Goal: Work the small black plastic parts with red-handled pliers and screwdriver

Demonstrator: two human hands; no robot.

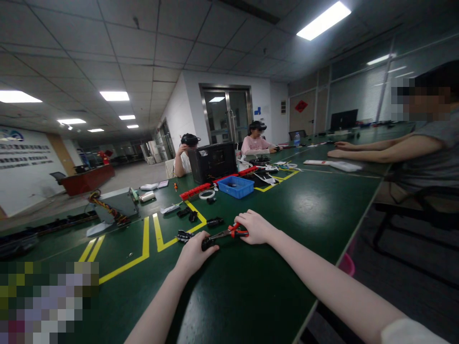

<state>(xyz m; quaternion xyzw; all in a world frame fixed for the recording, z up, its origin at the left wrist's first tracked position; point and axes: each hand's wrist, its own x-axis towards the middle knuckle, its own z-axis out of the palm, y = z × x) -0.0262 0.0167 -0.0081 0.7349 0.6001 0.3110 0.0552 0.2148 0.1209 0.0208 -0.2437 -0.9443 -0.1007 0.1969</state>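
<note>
My right hand [254, 227] is closed around the red and black handles of a pair of needle-nose pliers [234, 232]. The jaws point left, toward a small black part [208, 244] that my left hand [195, 252] grips between thumb and fingers. The jaw tips reach the black part or lie right beside it; I cannot tell if they pinch it. Just past my left hand lies a black and silver piece [184, 236] on the green table [258, 296]. Another black piece [215, 221] rests a little farther off, near the yellow tape.
A blue bin [235, 187] stands ahead, with a red strip [195, 191] and a black case [214, 161] behind it. A white tape roll [207, 194] lies left of the bin. At left sits a metal power supply [114, 208] with cables. Other people sit around the table.
</note>
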